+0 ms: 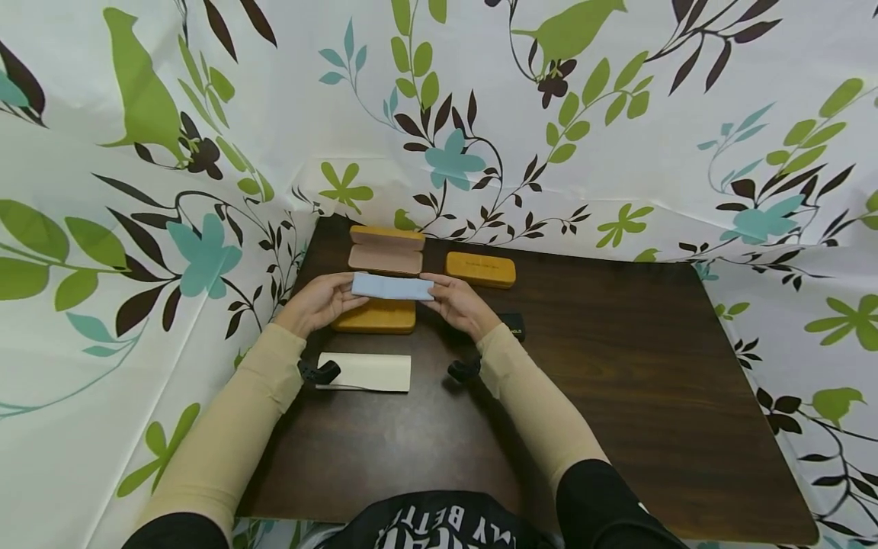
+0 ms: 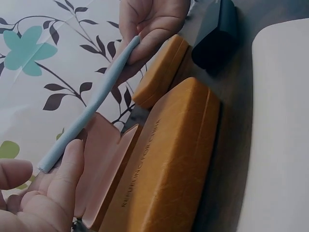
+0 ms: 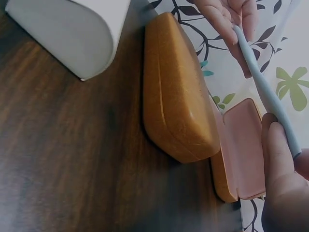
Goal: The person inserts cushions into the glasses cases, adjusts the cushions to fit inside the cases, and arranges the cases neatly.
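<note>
A light blue folded cloth point(image 1: 392, 287) is stretched level between both hands, over the cases on the table. My left hand point(image 1: 321, 303) pinches its left end between thumb and fingers, and my right hand point(image 1: 463, 305) pinches the right end. Seen edge-on in the left wrist view, the cloth point(image 2: 91, 108) forms a thin, slightly bent strip. Just behind it stands an open glasses case point(image 1: 386, 259) with a pink lining. A closed mustard-yellow glasses case point(image 1: 374, 317) lies below the cloth, partly covered by it and the left hand in the head view.
Another closed yellow case point(image 1: 480, 269) sits at the back, right of the open one. A small dark case point(image 1: 511, 325) lies beside the right wrist. Nearer the body is a cream-white case point(image 1: 370, 372). The dark wooden table point(image 1: 617, 366) meets a patterned sheet at its back and left.
</note>
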### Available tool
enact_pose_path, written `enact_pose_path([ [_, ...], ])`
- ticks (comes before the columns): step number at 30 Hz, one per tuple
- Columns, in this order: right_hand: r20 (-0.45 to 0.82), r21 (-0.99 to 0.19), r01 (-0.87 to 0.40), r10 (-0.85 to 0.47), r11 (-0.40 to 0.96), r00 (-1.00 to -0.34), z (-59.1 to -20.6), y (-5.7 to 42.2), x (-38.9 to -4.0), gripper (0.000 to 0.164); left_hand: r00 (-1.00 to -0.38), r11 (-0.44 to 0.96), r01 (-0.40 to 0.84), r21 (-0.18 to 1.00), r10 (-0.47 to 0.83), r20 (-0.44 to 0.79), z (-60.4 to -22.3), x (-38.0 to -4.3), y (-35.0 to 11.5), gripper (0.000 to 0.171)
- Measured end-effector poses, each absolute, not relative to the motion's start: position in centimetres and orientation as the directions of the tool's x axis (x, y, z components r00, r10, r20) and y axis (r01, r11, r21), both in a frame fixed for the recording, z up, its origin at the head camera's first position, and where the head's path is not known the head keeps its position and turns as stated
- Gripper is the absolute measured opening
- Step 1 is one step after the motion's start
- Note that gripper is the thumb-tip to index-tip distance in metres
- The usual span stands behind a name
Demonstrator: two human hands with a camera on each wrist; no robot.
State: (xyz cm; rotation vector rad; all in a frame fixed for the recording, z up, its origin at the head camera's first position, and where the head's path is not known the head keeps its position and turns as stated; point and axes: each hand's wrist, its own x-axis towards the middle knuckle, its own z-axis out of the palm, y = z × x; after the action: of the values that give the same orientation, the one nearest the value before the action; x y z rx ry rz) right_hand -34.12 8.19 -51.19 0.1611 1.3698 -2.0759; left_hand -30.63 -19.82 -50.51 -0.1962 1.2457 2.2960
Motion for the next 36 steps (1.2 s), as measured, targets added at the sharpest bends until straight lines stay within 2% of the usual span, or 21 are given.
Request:
enact_pose_path([
  [11,-0.421,-0.788,0.562,-0.445,-0.251,-0.79,-51.1,7.7,-34.9,0.048,-0.85,-0.46,-0.52,0.72,0.364,-0.381,-50.8,-31.7,-20.3,0.042],
  [22,-0.447,-0.793,0.569,-0.426,-0.217,-0.786,-52.0,6.7,-36.3,0.045,-0.851,-0.496,-0.524,0.692,0.326,-0.411,-51.6,-31.9,-20.9,0.033],
  [31,-0.474,-0.796,0.576,-0.398,-0.188,-0.785,-52.1,6.5,-37.5,0.042,-0.85,-0.464,-0.523,0.715,0.342,-0.399,-51.6,-33.2,-21.2,0.049],
  [36,-0.481,-0.789,0.583,-0.393,-0.196,-0.783,-52.2,5.9,-38.6,0.043,-0.844,-0.458,-0.534,0.71,0.331,-0.421,-52.0,-34.5,-21.6,0.05],
])
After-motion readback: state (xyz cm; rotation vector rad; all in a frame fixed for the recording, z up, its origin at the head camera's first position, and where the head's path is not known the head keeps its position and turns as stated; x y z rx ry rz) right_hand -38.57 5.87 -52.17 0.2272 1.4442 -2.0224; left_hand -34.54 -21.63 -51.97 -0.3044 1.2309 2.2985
